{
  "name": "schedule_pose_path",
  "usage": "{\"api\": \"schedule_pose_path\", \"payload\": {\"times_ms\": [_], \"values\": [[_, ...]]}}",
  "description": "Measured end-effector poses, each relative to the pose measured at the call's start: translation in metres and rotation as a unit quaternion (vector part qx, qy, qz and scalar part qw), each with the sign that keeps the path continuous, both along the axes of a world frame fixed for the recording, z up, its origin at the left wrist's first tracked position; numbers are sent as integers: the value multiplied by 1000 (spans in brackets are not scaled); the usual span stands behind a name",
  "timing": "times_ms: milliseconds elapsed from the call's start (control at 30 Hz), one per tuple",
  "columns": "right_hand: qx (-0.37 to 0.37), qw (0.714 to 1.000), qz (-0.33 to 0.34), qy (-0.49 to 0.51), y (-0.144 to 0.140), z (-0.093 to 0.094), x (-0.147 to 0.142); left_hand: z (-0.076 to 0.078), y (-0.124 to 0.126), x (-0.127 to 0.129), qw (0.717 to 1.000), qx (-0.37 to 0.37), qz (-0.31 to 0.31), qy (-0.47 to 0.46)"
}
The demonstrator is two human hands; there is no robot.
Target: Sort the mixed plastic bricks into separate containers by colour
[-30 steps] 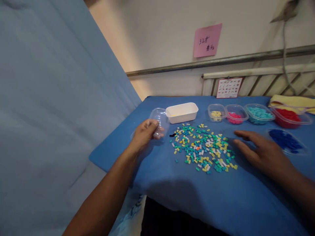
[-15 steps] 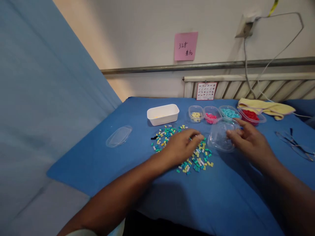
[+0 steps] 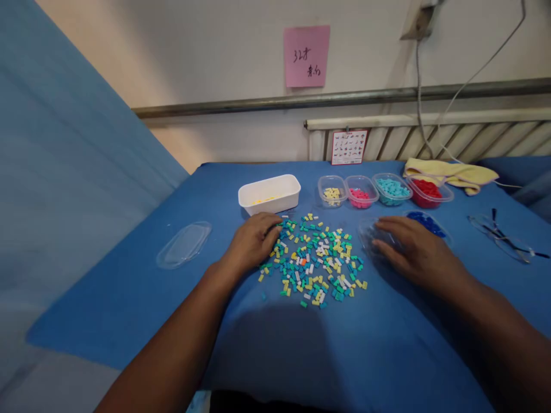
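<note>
At the middle of the blue table (image 3: 129,298), the scattered pile of small bricks (image 3: 314,261) is now uncovered, the left hand (image 3: 252,244) having been drawn back to the pile's left edge, where it is laid palm down and loosely curled, nothing seen gripped. Just right of the pile, the clear tub (image 3: 374,238), held tilted half a second ago, is now set down and pressed under the flat right hand (image 3: 415,252), beside the tub of dark blue pieces (image 3: 424,221). The clear lid (image 3: 184,245) is left well apart on the left, so sorting is judged ready to start.
</note>
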State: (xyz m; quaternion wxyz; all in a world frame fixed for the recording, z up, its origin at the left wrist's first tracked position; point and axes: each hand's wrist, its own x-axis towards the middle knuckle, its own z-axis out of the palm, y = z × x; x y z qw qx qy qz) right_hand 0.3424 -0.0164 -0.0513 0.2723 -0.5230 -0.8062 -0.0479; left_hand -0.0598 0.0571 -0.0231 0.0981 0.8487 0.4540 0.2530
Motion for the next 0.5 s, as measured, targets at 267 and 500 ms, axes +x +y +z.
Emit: {"api": "schedule_pose_path", "payload": {"times_ms": [267,500], "values": [[-62,991,112,-42,1,-5,0,14,-49,38,960,-40,-248,126],[-55,986,152,-28,-10,2,-32,-16,-70,56,945,-50,-256,196]]}}
